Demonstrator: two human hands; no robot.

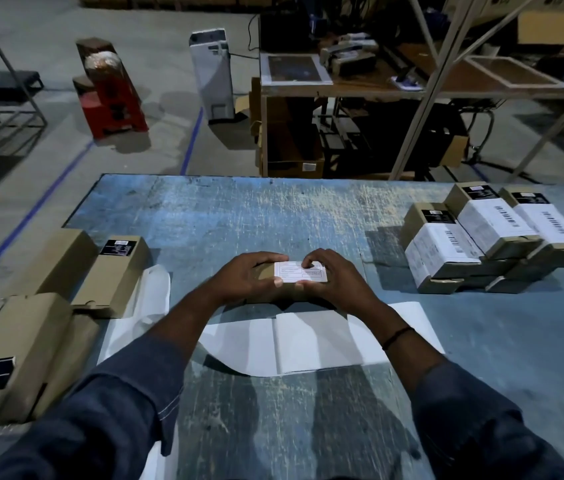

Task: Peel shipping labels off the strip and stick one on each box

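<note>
Midway along the bench (273, 209), both hands close around a small cardboard box (289, 293). The left hand (249, 275) grips its left end, thumb at the edge of the white label (294, 271) on top. The right hand (334, 278) holds the right end, bent fingertips pressing on the label. Under the forearms, near the front edge, lies the white strip (308, 344). Plain boxes (114, 271) sit at the left edge and labelled boxes (488, 237) are stacked at the far right corner.

Red machine (114, 105), white unit (212, 72) — on floor (156, 57).
</note>
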